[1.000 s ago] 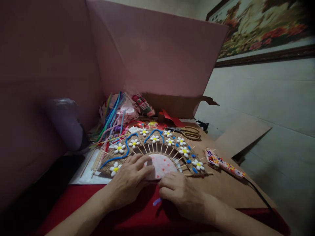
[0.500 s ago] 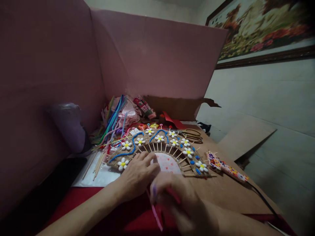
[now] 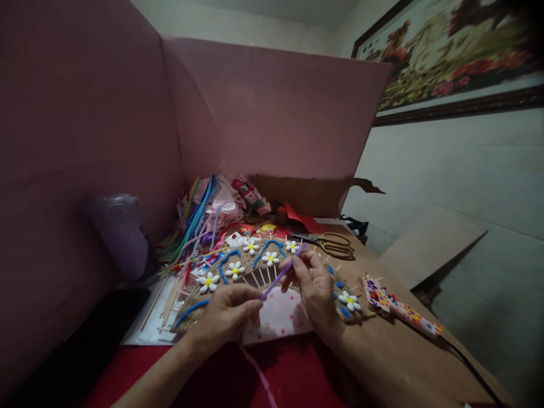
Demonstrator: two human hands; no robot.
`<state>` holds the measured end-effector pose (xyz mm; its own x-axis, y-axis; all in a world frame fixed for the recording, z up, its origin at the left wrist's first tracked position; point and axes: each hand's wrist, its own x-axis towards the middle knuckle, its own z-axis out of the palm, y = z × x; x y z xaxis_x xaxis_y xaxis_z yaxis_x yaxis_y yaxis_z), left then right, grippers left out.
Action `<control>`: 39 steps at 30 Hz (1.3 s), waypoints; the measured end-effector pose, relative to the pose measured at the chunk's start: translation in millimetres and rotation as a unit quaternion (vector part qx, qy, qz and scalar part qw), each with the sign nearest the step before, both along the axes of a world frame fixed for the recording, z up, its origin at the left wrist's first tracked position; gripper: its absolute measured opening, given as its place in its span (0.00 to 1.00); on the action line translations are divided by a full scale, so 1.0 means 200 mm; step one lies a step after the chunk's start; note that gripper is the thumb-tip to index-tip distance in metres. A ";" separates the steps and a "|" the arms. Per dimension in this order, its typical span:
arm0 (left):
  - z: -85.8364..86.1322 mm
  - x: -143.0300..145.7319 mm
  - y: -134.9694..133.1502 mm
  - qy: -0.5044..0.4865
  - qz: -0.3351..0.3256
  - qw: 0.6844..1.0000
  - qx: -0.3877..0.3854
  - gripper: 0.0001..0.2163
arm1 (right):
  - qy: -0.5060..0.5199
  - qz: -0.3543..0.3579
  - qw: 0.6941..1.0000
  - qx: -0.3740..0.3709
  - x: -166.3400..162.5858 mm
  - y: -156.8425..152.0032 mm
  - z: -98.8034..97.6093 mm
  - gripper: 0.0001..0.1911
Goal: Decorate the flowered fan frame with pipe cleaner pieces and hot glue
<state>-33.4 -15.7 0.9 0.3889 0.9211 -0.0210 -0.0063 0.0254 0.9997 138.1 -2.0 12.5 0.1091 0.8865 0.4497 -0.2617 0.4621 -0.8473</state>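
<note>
A purple pipe cleaner (image 3: pixel 280 276) stretches slantwise between my two hands. My left hand (image 3: pixel 233 311) pinches its lower end, and the fingertips of my right hand (image 3: pixel 312 286) are closed near its upper end. Below them lies a fan-shaped piece wound with brown twine (image 3: pixel 193 294), bearing white daisies with yellow centres, blue wavy strips and thin wooden sticks. Its half-round middle (image 3: pixel 284 314) is pale with pink dots. From under my left hand a pinkish-lilac strand (image 3: pixel 260 377) hangs over the red cloth; whether it joins the pipe cleaner cannot be made out. My right hand hides part of the fan.
Gold-handled scissors (image 3: pixel 334 243) lie behind the fan. A glue gun with a flowered cover (image 3: pixel 402 309) rests on the brown board at the right, its black cord trailing forward. Coloured pipe cleaners (image 3: pixel 204 212) are heaped at the back left, beside a purple plastic-wrapped bundle (image 3: pixel 123 235).
My hands have lifted off the fan's middle and come up and apart, with the purple pipe cleaner now between them. The fan sits slightly lower in view.
</note>
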 end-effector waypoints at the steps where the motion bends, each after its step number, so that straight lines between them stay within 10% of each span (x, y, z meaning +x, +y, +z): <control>1: 0.00 0.00 0.00 -0.003 0.014 1.000 0.012 0.12 | -0.031 -0.016 0.999 0.004 0.01 -0.01 -0.01 0.07; 5: 0.03 -0.03 -0.01 -0.008 0.118 0.988 0.104 0.09 | -0.317 -0.021 0.943 0.097 0.07 -0.11 0.05 0.10; 9: 0.04 -0.04 0.00 -0.007 0.178 0.978 0.106 0.09 | -0.594 0.102 0.779 0.173 0.06 -0.26 0.09 0.04; 14: 0.02 -0.03 0.00 0.013 0.185 0.973 0.137 0.07 | -0.733 0.038 0.658 0.167 -0.05 -0.38 -0.13 0.10; 18: 0.01 -0.03 -0.02 0.094 0.156 0.956 0.229 0.05 | -0.755 0.009 0.629 0.185 -0.05 -0.39 -0.26 0.05; 21: 0.00 -0.04 -0.03 0.168 0.137 0.926 0.308 0.05 | -0.749 0.091 0.642 0.137 0.03 -0.40 -0.15 0.04; 28: -0.01 -0.06 -0.03 0.143 0.227 0.904 0.333 0.05 | -0.489 0.217 0.839 -0.104 0.16 -0.30 0.28 0.05; 34: -0.02 -0.08 0.00 0.097 0.291 0.902 0.305 0.06 | -0.143 0.249 0.914 -0.288 0.02 -0.02 0.15 0.06; 39: 0.09 -0.12 0.05 0.105 0.341 0.880 0.312 0.06 | -0.134 0.123 0.972 -0.149 -0.01 0.07 0.04 0.06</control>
<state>-58.2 -5.4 18.9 -0.2117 0.7965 0.5663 0.3802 -0.4667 0.7986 135.8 11.9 20.2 -0.2078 0.9663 0.1518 -0.0848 0.1368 -0.9870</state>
